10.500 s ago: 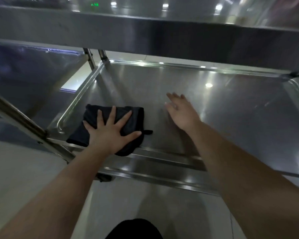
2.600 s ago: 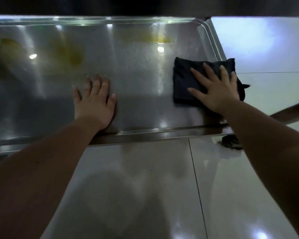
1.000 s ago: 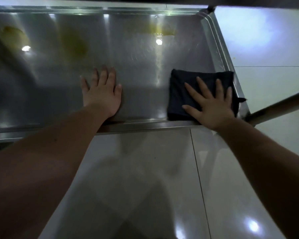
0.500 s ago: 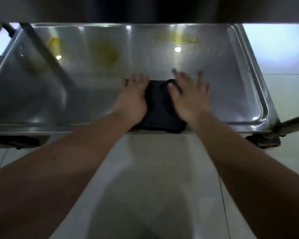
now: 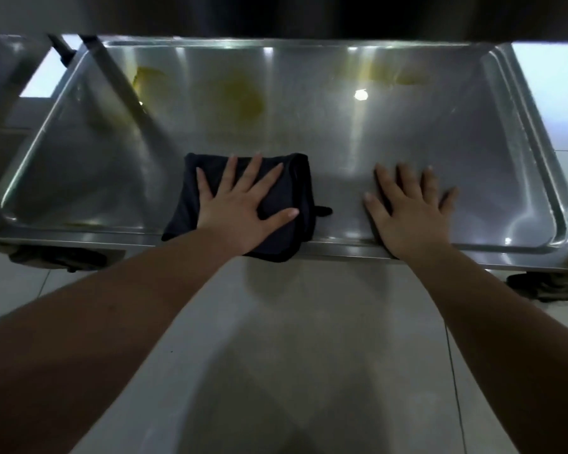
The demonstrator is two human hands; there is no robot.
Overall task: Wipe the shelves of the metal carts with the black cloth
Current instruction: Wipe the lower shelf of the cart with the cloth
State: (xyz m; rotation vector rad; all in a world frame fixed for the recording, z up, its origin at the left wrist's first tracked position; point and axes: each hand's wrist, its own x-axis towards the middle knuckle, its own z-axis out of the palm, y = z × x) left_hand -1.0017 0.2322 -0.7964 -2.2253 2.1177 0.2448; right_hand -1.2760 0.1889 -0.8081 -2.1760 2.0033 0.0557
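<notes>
We press our left hand (image 5: pixel 243 204) flat on the cloth (image 5: pixel 243 204), fingers spread wide, palm down, gripping nothing. The cloth, black and folded, lies on the shelf (image 5: pixel 358 142) near its front edge, a little left of the middle; its near corner hangs over the front rim, and a small loop sticks out on its right side. Our right hand (image 5: pixel 410 211) lies flat on the bare metal just beside the cloth but apart from it, fingers also spread, holding nothing, the heel of the palm on the front rim. The shelf is a shallow steel tray with a raised lip all round. Yellowish smears (image 5: pixel 240 96) show on its far half, to the left and towards the right rear. A lamp's glint sits near the back. A caster (image 5: pixel 551 286) shows below the right front corner, another (image 5: pixel 59 257) below the left, on a pale tiled floor (image 5: pixel 309 355). A second cart (image 5: pixel 4 70) stands at the left edge.
</notes>
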